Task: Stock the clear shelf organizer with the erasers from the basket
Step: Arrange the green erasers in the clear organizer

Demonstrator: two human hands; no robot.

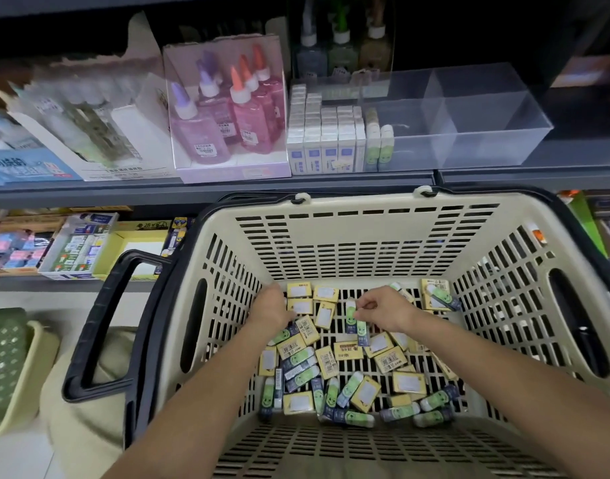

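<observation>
From the head camera we look down into a beige basket [365,202] that sits just below a shop shelf [193,193], and both arms reach into it. The right hand [383,311] hovers near the middle of the basket floor. We see its fingers [362,305] drawn together, thumb and forefinger pinching the upper part of a green eraser [359,328] that stands nearly upright, its lower end among the others. The remaining fingers of that hand are curled in loosely. The left hand [272,307] is further left, by the basket's side wall, with its back turned to us. Its fingers bend downward and touch the yellow boxed erasers [300,307] there, but their tips are hidden, so we cannot tell whether they grip anything or how far apart they are. Around and below both hands lies a pile of loose erasers [331,368], yellow boxes and green sleeves mixed, spread over the slotted floor. A black handle [99,323] hangs folded out on the basket's left side. On the shelf above, the clear organizer [486,146] stands to the right of a box of pink and purple glue bottles [227,112]. White boxed erasers [321,143] are packed in rows at its left end, and a few green-sleeved erasers [379,143] stand upright just beside them.
</observation>
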